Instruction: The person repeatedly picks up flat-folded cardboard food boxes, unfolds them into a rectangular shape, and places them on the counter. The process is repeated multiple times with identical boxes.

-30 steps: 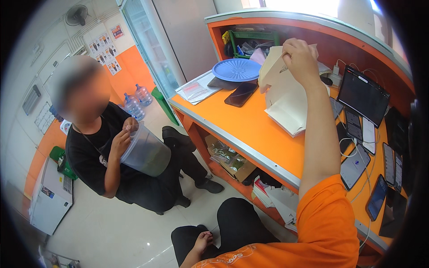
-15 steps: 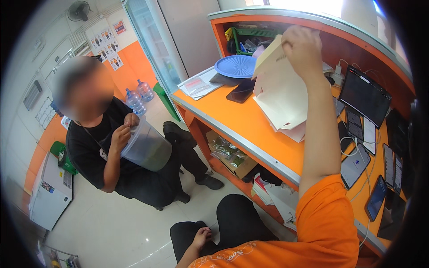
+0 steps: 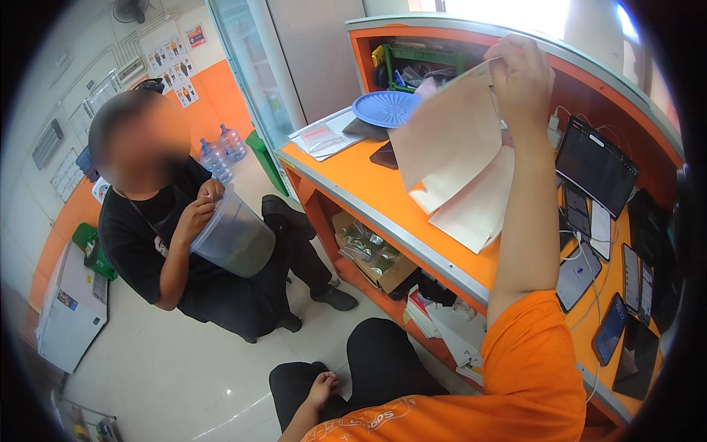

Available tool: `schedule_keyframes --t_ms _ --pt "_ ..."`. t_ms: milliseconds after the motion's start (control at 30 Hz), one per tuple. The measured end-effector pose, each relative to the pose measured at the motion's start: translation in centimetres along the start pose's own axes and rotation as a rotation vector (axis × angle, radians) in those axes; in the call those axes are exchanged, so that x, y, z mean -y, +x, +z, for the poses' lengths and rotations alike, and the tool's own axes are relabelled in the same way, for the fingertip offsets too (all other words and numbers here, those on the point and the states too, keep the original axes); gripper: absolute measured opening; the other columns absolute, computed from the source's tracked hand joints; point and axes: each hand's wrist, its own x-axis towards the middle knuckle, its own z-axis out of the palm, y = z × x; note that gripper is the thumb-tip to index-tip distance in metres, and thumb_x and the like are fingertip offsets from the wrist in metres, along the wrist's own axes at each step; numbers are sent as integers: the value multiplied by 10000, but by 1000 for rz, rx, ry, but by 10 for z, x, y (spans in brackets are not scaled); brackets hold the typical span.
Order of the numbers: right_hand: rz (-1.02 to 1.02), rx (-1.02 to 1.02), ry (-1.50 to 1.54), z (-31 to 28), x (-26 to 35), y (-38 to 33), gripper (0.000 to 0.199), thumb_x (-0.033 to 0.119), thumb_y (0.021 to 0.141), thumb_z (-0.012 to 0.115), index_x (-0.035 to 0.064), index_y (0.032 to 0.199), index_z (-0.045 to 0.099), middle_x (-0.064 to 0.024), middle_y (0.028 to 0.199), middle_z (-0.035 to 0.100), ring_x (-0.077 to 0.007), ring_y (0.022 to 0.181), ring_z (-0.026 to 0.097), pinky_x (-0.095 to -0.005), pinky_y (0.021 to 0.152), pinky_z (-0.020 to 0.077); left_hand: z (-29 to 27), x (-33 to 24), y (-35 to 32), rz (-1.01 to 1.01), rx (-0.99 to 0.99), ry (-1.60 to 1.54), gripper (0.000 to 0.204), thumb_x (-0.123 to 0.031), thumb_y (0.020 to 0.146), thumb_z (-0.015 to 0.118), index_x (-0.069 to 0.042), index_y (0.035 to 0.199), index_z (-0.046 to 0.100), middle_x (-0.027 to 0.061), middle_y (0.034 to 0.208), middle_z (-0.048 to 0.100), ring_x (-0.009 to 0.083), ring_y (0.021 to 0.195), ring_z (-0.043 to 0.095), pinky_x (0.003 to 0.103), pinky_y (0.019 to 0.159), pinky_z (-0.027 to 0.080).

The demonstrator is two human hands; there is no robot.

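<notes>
My right hand is raised over the orange desk, its fingers closed on the upper edge of several cream paper sheets. The sheets hang fanned apart, their lower ends near the desktop; what lies behind them is hidden. On my left thigh rests my left hand, its fingers curled in with nothing visible in them. Just behind the papers is a round blue lid. A dark phone on the desk is partly covered by them.
Opposite me sits a person in black holding a clear plastic bucket. Several phones, cables and a tablet crowd the desk's right side. Underneath stands an open cardboard box with packets. A green basket sits on the shelf.
My right hand has shifted slightly to the right, and the papers have swung round and spread apart, showing broader faces. My left hand stays on my thigh.
</notes>
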Motion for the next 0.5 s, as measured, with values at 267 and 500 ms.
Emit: schedule_keyframes --t_ms 267,500 --pt "-235 -113 231 -66 113 44 50 90 764 645 92 805 617 -38 838 612 -244 837 582 -391 829 375 -8 -9 -2 122 -4 99 322 -333 935 542 -144 1191 494 10 1132 571 166 1047 544 406 867 437" --pt "-434 439 750 -107 245 23 316 71 742 635 66 1058 646 -34 828 572 -166 797 571 -382 824 404 1 -136 -137 864 623 -456 880 -605 818 584 -112 1452 224 80 1420 382 242 1271 409 447 1018 337"
